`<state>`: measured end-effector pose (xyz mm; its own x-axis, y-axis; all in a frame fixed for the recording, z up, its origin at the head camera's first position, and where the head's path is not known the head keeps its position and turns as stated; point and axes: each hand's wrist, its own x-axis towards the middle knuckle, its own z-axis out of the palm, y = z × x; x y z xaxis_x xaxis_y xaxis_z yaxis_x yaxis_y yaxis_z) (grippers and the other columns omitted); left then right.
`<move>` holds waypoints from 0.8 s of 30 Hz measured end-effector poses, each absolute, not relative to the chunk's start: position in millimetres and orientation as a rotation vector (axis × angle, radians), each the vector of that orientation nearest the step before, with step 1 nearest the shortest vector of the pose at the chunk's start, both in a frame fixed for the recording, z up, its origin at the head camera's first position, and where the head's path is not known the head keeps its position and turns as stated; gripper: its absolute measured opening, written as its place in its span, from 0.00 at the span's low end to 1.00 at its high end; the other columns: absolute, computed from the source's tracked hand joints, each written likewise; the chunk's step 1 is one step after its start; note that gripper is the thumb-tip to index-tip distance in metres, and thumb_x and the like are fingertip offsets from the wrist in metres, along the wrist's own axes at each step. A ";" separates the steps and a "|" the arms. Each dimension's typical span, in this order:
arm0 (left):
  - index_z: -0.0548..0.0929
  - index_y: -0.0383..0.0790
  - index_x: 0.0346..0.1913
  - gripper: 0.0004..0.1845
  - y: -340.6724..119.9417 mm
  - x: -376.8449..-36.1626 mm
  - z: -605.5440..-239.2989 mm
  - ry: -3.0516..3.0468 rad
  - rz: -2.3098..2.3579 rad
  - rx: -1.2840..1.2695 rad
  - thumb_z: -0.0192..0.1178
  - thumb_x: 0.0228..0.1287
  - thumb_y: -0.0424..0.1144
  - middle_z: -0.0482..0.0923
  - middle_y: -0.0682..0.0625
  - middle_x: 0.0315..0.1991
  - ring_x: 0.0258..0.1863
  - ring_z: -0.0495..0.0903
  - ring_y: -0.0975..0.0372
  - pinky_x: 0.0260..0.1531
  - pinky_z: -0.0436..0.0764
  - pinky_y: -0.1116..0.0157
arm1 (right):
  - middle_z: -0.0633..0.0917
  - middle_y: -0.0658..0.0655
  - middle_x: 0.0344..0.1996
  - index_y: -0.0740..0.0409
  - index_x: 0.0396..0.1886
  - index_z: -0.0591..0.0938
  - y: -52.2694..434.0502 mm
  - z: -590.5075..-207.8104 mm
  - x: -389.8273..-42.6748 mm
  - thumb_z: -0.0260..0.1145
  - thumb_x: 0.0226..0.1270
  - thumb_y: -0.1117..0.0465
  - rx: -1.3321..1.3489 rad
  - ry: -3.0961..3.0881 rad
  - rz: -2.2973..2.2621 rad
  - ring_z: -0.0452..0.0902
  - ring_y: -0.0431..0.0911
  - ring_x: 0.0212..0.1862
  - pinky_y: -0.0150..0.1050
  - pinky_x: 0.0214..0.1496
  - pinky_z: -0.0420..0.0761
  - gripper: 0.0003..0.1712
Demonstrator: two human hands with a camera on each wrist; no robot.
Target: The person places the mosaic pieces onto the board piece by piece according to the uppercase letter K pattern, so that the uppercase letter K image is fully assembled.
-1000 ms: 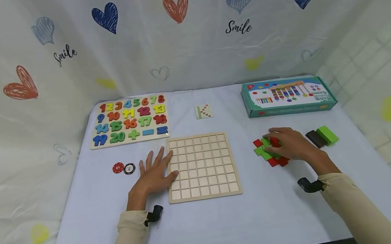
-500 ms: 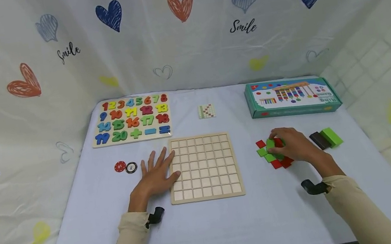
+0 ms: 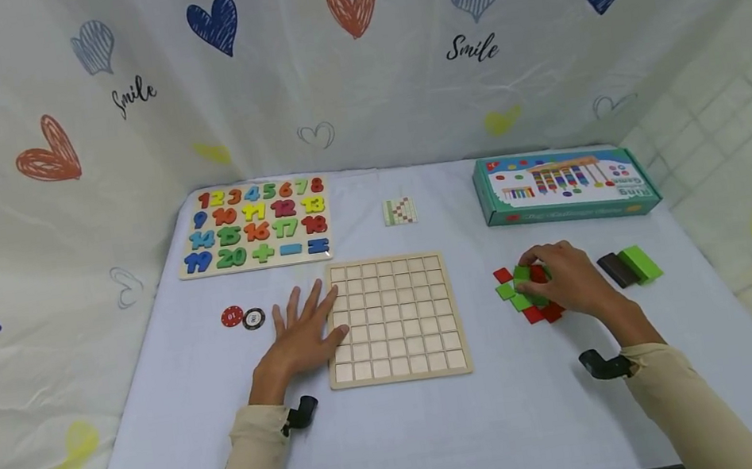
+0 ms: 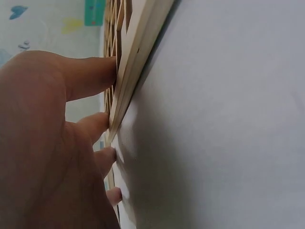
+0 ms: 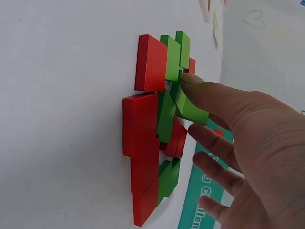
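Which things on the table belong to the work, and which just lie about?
Seemingly in use:
square wooden grid board, left hand on it
red and green square tiles, at right hand
perhaps small red-green patterned card

Lying about:
multicoloured number board
teal rectangular box
round red chip, round black chip
rectangular black block, green block

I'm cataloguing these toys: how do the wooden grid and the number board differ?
The wooden grid has plain, bare cells; the number board carries colourful numerals and signs.
The left hand touches the wooden grid, while neither hand touches the number board.
The wooden grid lies nearer the person; the number board lies farther back.
Both lie flat on the white tabletop.
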<state>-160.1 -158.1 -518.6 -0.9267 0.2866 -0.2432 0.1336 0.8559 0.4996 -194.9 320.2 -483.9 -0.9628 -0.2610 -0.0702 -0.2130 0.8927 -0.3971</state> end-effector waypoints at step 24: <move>0.52 0.55 0.87 0.42 -161.6 -162.3 -520.0 2.739 0.708 0.332 0.53 0.78 0.59 0.38 0.48 0.89 0.86 0.31 0.41 0.76 0.32 0.28 | 0.85 0.60 0.42 0.60 0.54 0.85 305.9 -465.9 -198.3 0.74 0.71 0.65 -0.397 3.000 -0.648 0.78 0.55 0.47 0.50 0.45 0.82 0.14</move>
